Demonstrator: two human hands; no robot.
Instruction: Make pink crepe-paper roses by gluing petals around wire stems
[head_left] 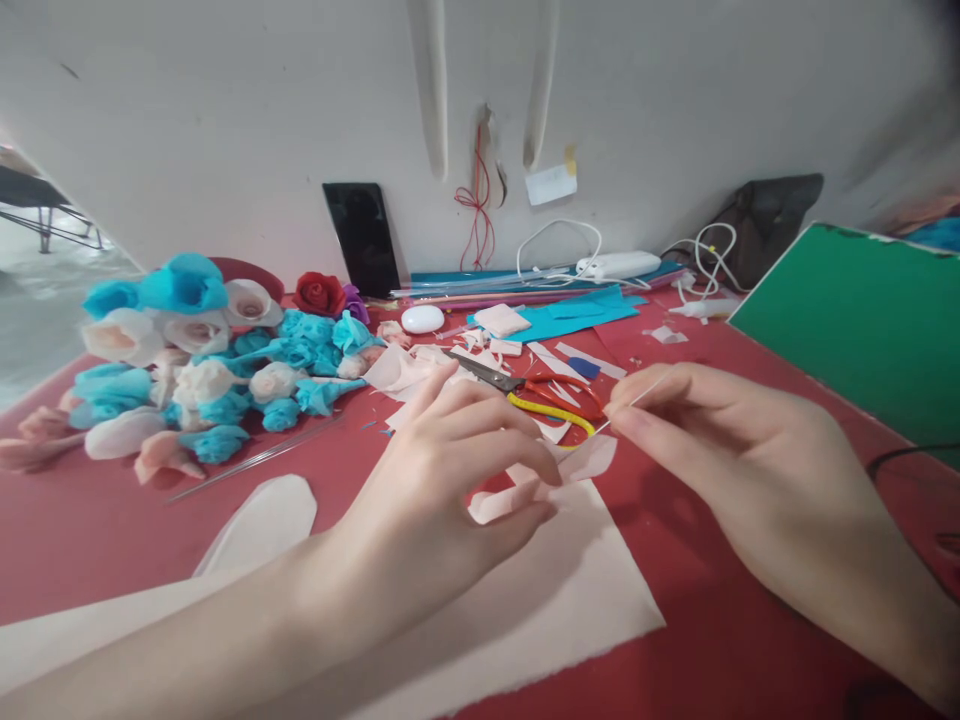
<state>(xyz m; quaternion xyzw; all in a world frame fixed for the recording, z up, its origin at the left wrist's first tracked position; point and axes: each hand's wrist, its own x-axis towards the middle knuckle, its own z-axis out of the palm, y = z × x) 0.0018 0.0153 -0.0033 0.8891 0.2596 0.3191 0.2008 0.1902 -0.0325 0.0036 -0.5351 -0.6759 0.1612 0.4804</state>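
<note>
**Inspector:** Starting with the work piece: a pale pink petal strip (555,478) sits just above the worktop (112,530), over the near corner of a pale pink sheet (570,590). Where does it lie relative to each hand?

**Assistant:** It is at the fingertips of the left hand (442,470), which is closed in a pinch on its left end. Its long axis runs left to right, rising slightly toward the right hand (720,440).

**Inspector:** And the right hand?

**Assistant:** Also closed in a pinch, thumb against forefinger, on a thin wire (637,395). The wire slants down and leftward, its lower tip near the strip's right end. Whether tip and strip touch cannot be told.

**Inspector:** Which hand is nearer the strip?

**Assistant:** The left, being in contact. The right stands just beside it, to the right and a little farther from the person.

**Inspector:** Surroundings?

**Assistant:** Scissors (540,392) with red and yellow handles lie just beyond the hands. A heap of blue and pink paper flowers (217,370) occupies the left of the worktop, well apart. A green board (862,320) lies at the far right, and blue paper sheets (570,315) lie near the wall.
</note>
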